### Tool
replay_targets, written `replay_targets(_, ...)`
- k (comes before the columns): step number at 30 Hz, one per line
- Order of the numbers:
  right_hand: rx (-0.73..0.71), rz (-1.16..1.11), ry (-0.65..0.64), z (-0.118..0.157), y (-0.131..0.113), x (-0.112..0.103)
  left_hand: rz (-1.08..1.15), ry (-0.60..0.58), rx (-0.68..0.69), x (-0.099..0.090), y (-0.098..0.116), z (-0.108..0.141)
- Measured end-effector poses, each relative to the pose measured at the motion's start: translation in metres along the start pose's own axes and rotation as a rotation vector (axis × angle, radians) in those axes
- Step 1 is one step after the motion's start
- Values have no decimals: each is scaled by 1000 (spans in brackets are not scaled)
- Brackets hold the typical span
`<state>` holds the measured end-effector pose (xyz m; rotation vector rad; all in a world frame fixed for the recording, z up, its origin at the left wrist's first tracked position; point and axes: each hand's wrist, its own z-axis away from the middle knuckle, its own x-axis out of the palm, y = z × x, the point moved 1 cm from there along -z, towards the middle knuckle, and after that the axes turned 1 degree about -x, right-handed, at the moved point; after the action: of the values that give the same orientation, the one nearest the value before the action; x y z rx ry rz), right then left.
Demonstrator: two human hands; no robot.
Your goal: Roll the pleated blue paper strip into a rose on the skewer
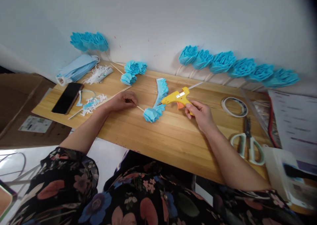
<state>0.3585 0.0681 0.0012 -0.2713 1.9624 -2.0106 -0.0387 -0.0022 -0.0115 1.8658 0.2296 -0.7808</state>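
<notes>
Between the fingers of my left hand [124, 100] is a thin wooden stick [140, 108]. At its right end sits a partly wound blue flower [150, 114]. From this flower a pleated blue strip [161, 89] runs up and away over the table. My right hand [199, 114] is wrapped round the handle of a yellow glue gun [176, 97], whose nozzle points left, at the strip just above the flower. A clear glue stick [196, 85] pokes out of the gun's back.
Finished blue flowers [223, 62] lean on the wall; more [131, 72] lie behind my left hand. Face masks [78, 68], a phone [67, 98] and white scraps [99, 74] are at left. Scissors [247, 142], a tape roll [234, 107] and a plastic box [278, 172] are at right.
</notes>
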Motion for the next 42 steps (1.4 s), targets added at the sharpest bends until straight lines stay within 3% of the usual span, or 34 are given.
replay_targets(9, 33, -79, 34, -4, -9, 6, 29, -6, -33, 0, -1, -3)
replay_targets(17, 74, -39, -34, -9, -10, 3, 29, -30, -69, -1, -3, -7)
replay_targets(30, 8, -32, -124, -5, 1, -8, -25, -46, -68, -8, 5, 0)
replay_targets(42, -72, 64, -98, -6, 6, -14, -38, -68, -73, -9, 3, 0)
